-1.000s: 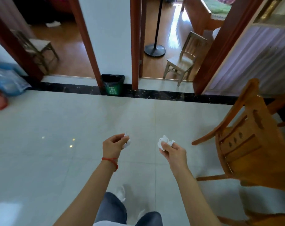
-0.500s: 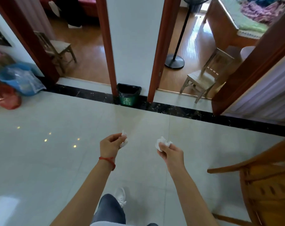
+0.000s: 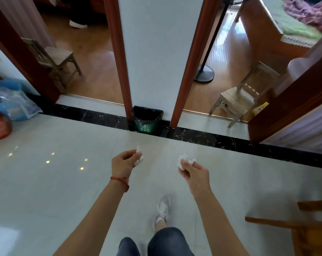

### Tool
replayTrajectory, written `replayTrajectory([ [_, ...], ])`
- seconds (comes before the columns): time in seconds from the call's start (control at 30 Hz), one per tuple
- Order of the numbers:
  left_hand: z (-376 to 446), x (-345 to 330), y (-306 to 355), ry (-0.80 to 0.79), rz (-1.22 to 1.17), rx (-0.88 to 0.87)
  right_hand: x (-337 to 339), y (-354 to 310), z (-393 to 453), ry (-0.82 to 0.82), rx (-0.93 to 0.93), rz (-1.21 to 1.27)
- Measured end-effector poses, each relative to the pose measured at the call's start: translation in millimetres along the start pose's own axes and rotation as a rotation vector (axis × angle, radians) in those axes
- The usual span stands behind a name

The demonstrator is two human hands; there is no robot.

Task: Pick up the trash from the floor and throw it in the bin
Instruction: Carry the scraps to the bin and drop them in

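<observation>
A small green bin (image 3: 147,120) with a black liner stands on the floor against the white wall section between two doorways, straight ahead. My left hand (image 3: 124,162) is closed around a crumpled white tissue (image 3: 139,156). In my right hand (image 3: 193,171) is a second crumpled white tissue (image 3: 185,159), pinched between the fingers. Both hands are held out at waist height, well short of the bin, over the pale tiled floor.
A black marble strip (image 3: 221,140) crosses the floor in front of the bin. A wooden armchair (image 3: 304,228) is at the lower right. Blue and red plastic bags (image 3: 10,106) lie at the left. Small wooden chairs (image 3: 243,95) and a fan stand (image 3: 204,73) are beyond the doorways.
I have walked forward: the bin and doorways are nearer and the armchair has slid to the lower right. Both hands still hold their tissues.
</observation>
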State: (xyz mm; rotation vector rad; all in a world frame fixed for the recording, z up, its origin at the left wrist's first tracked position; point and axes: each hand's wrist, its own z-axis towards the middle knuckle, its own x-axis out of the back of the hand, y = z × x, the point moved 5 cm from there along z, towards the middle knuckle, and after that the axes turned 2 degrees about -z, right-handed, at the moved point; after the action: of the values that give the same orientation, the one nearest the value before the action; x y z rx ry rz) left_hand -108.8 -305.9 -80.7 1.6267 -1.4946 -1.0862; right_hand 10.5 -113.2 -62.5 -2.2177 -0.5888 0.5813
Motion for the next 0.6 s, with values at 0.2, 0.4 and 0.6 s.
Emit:
replayTrajectory([
  [0.2, 83, -45, 21, 0.054, 0.02, 0.004, -46, -49, 95, -0.031, -0.03, -0.017],
  [0.4, 152, -77, 52, 0.112, 0.025, 0.008, -100, -97, 168, -0.111, -0.02, -0.07],
  [0.6, 221, -95, 72, 0.117, 0.036, 0.04, -142, -106, 230, -0.101, -0.069, -0.086],
])
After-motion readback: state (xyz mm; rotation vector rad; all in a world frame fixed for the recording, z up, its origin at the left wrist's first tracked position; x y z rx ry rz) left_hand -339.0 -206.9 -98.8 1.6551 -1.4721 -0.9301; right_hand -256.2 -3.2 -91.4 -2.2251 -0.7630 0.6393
